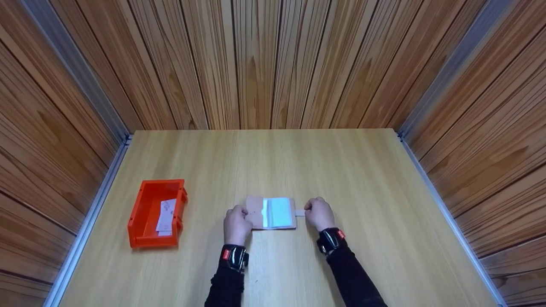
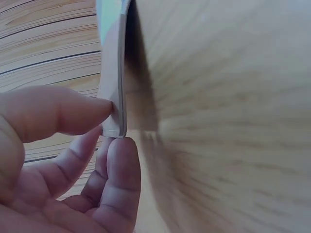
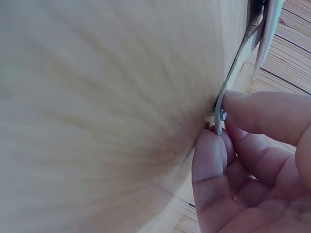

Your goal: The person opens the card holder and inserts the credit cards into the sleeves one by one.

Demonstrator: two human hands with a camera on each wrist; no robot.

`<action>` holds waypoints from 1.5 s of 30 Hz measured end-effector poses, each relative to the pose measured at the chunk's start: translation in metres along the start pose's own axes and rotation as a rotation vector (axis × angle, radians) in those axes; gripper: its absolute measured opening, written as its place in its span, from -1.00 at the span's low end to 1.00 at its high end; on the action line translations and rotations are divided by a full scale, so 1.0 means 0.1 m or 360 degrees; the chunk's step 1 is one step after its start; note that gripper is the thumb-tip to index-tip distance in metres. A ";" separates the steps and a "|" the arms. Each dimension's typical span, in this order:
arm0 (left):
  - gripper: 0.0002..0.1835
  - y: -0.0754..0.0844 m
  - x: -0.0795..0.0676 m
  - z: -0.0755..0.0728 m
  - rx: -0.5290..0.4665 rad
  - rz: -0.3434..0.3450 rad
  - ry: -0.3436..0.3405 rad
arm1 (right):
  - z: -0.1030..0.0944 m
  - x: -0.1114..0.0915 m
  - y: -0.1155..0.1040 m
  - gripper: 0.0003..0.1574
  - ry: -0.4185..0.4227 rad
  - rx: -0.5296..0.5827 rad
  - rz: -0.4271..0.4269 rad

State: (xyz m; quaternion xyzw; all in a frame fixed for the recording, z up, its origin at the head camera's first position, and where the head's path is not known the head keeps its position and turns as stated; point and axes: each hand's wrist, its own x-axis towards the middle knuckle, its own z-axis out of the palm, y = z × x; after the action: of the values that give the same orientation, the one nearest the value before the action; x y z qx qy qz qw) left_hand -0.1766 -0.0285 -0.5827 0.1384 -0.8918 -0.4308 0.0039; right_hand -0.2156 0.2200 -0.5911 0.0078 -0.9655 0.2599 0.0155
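Observation:
A pinkish-beige card wallet lies spread open on the table, with pale, shiny sleeves on its right half. My left hand pinches the cover's left edge. In the left wrist view the thumb presses on the cover, with fingertips at its lower edge. From the wallet's right side a narrow strap sticks out, and my right hand pinches its end. Close up, a small metal snap shows on the strap beside the right thumb. The fingers partly hide the strap's tip.
An orange bin stands on the table to the left, holding white printed papers. Wood-plank walls with metal corner rails enclose the table at the back and both sides.

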 end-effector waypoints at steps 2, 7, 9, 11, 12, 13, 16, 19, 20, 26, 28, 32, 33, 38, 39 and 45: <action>-0.74 -0.01 0.00 0.01 0.0049 0.0035 0.0018 | 0.00 0.00 0.01 -0.92 0.0007 -0.0002 -0.0013; -0.80 -0.02 0.00 0.02 0.0078 0.0003 -0.0004 | 0.01 0.00 0.01 -0.93 -0.0013 0.0008 -0.0005; -0.81 -0.01 0.01 0.02 0.0068 -0.0030 -0.0031 | 0.01 0.00 0.01 -0.93 -0.0014 0.0009 -0.0008; -0.82 -0.01 0.02 0.02 0.0065 -0.0041 -0.0044 | 0.01 0.00 0.02 -0.93 -0.0010 0.0007 -0.0016; -0.83 -0.01 0.02 0.02 0.0068 -0.0039 -0.0043 | 0.01 0.00 0.02 -0.93 -0.0006 0.0007 -0.0018; -0.85 -0.01 0.03 0.03 0.0071 -0.0029 -0.0037 | 0.01 0.00 0.02 -0.92 0.0005 0.0014 -0.0023; -0.87 -0.03 0.03 0.04 0.0081 0.0013 -0.0011 | 0.01 -0.01 0.01 -0.90 0.0034 0.0026 -0.0029; -0.88 -0.04 0.03 0.04 0.0087 0.0048 0.0012 | 0.00 -0.03 0.00 -0.90 0.0057 0.0042 -0.0036; -0.88 -0.04 0.03 0.04 0.0087 0.0053 0.0015 | 0.00 -0.03 0.00 -0.90 0.0052 0.0042 -0.0033; -0.87 -0.04 0.02 0.04 0.0092 0.0072 0.0022 | 0.01 -0.01 0.01 -0.91 -0.0010 0.0044 0.0007; -0.86 -0.04 0.02 0.04 0.0087 0.0077 0.0024 | 0.01 0.00 0.01 -0.91 -0.0019 0.0036 0.0016; -0.89 -0.05 0.01 0.04 0.0089 0.0105 0.0033 | 0.02 0.00 0.02 -0.92 0.0011 0.0000 -0.0020; -0.90 -0.05 0.01 0.04 0.0092 0.0112 0.0035 | 0.02 0.00 0.02 -0.92 0.0020 -0.0010 -0.0029; -0.91 -0.06 0.02 0.04 0.0084 0.0115 0.0035 | 0.02 0.01 0.01 -0.92 0.0012 -0.0011 -0.0008; -0.90 -0.06 0.02 0.05 0.0079 0.0112 0.0037 | 0.02 0.01 0.00 -0.91 0.0005 -0.0009 0.0002; -0.90 -0.06 0.02 0.05 0.0076 0.0081 0.0036 | 0.01 0.02 0.01 -0.92 -0.0011 -0.0007 0.0012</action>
State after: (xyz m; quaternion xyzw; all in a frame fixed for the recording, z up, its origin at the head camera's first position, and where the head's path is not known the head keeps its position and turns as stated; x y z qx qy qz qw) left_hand -0.1782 -0.0282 -0.5906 0.1205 -0.9049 -0.4077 0.0216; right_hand -0.2174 0.2204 -0.5926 0.0051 -0.9661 0.2578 0.0113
